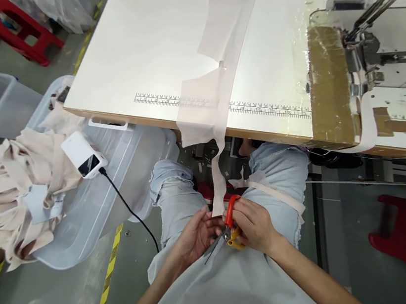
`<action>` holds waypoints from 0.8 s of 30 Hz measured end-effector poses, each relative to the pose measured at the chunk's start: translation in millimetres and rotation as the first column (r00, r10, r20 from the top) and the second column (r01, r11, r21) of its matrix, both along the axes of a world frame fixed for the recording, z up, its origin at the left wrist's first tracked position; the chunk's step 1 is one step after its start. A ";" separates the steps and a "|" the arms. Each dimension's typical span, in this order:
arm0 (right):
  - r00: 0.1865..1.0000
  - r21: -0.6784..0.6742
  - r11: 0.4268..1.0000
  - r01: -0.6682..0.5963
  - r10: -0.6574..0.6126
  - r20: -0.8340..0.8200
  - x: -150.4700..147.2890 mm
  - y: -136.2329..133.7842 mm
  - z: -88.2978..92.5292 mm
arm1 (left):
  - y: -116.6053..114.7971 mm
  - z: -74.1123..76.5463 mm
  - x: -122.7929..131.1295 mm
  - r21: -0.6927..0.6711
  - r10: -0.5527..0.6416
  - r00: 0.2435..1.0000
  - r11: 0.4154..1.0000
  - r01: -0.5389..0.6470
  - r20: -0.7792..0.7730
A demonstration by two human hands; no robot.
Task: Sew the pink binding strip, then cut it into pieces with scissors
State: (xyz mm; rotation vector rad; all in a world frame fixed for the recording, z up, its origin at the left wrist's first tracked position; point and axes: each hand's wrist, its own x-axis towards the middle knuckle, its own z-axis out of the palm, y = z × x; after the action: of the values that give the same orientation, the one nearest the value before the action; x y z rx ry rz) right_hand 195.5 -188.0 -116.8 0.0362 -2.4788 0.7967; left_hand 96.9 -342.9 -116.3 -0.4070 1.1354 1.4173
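Observation:
My right hand point(253, 222) is closed round a pair of scissors point(231, 213) with one red and one yellow handle; its dark blades point down and left, slightly parted. Beside it, my left hand point(195, 233) has its fingertips curled at the lower end of a pale pink fabric strip point(219, 179). That strip hangs over the table edge from a longer pale pink fabric piece point(224, 92) lying on the white table. Another narrow fabric strip point(274, 190) lies across my right thigh. Both hands are above my lap.
A sewing machine point(362, 63) stands on the white table point(147, 30) at right, a white band point(368, 124) hanging from it. Left, a clear plastic tub point(83, 236) holds a heap of fabric strips point(15, 187) and a white power bank point(85, 155) with a black cable. Red stools point(403, 223) flank the area.

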 end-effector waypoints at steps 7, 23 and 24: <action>0.998 -0.018 1.000 -0.021 0.022 0.052 2.9 1.8 11.9 | 17.7 15.9 -8.5 0.047 -0.054 0.993 0.997 0.059 -0.107; 0.913 0.333 0.932 0.141 -0.253 0.321 25.9 45.0 19.0 | 13.6 18.7 -8.0 -0.018 -0.087 0.823 0.996 0.093 -0.561; 0.917 0.343 0.930 0.134 -0.247 0.312 25.0 45.3 19.3 | 13.7 19.1 -8.2 -0.018 -0.086 0.819 0.996 0.093 -0.567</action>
State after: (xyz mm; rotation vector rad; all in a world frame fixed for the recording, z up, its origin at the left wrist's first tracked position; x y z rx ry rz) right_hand 220.4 -142.6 -97.6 -0.2561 -2.8696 0.3363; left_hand 88.7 -329.2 -97.2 0.0991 1.6018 1.5033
